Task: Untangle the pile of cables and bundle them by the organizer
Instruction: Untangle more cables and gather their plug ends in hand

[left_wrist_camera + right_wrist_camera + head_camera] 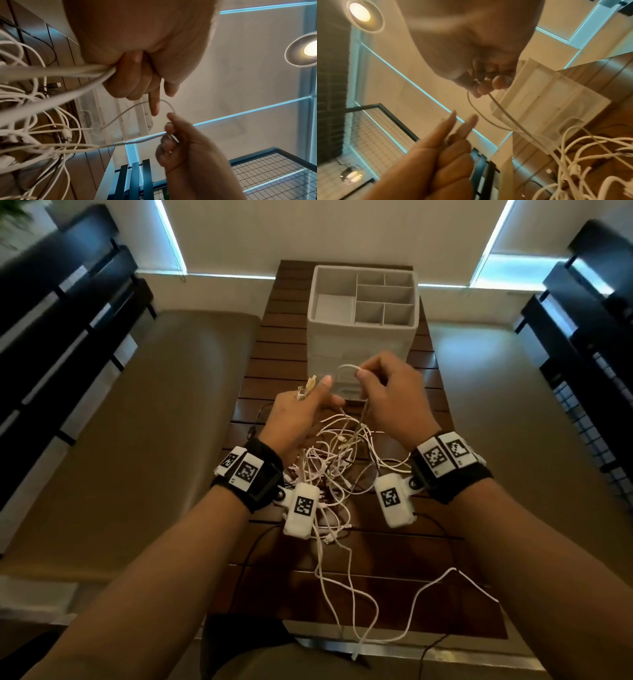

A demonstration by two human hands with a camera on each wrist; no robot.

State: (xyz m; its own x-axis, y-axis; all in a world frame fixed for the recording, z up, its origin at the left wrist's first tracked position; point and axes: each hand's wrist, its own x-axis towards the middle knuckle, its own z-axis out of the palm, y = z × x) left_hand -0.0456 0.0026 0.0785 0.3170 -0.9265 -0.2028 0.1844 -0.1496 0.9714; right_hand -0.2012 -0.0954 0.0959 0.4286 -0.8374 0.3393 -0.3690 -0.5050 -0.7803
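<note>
**Both hands lifting strands from a knot of white cables**

Holding several cable ends raised above the slatted dark wooden table [346,559], the left hand [301,419] has its fingers curled round a bunch of thin white cords [56,71], with the forefinger stretched out straight and a few plugs [310,385] sticking up past the knuckles. The right hand [390,398] pinches a single thin white cable [346,367] between thumb and fingertips; that cable arches over in a small loop between the two hands and runs down into the tangle. The tangled pile of white cables [339,460] hangs and lies below both wrists on the table, with loose strands trailing toward the near edge. A thin black wire [260,546] lies among them on the slats. Just behind the hands stands the white plastic organizer box with divided compartments [363,299], upright on the far end of the table.
</note>
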